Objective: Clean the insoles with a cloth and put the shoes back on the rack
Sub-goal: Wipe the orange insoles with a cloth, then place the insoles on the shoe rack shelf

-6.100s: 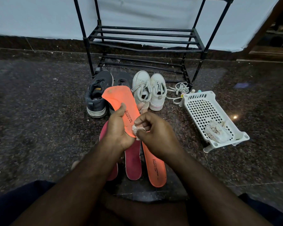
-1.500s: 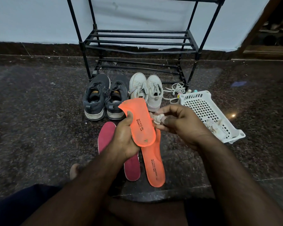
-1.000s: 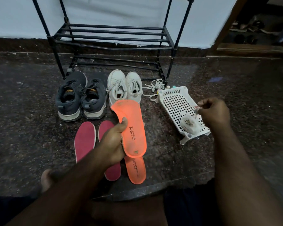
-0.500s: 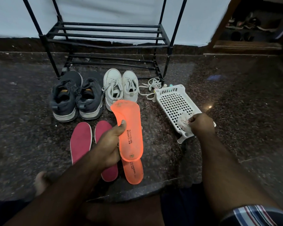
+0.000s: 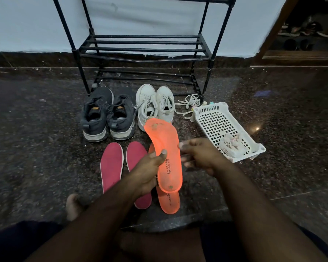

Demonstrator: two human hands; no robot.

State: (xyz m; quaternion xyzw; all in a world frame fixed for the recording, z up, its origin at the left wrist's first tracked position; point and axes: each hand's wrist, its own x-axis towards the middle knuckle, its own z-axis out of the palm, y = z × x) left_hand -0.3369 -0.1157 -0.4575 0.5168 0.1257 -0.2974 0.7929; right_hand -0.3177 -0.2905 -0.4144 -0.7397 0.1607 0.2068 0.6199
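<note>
gripping the orange insole (image 5: pixel 166 157) in my left hand (image 5: pixel 150 170), thumb on top | right hand (image 5: pixel 199 157) loosely open, holding nothing, beside it | cloth (image 5: pixel 232 143) in white basket (image 5: pixel 214 120)

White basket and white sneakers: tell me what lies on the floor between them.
In the head view, loose white laces lie on the dark floor between the white sneakers and the white basket.

The dark speckled floor (image 5: pixel 45 148) carries everything. Beyond the left hand (image 5: pixel 148 171) stand the grey shoes (image 5: pixel 107 115) and white shoes (image 5: pixel 154 104) before the black rack (image 5: pixel 144 48). Under that hand lie two red insoles (image 5: pixel 112 163) and an orange insole (image 5: pixel 169 201). Beside the right hand (image 5: pixel 201 156) sits a white basket (image 5: pixel 216 118).
</note>
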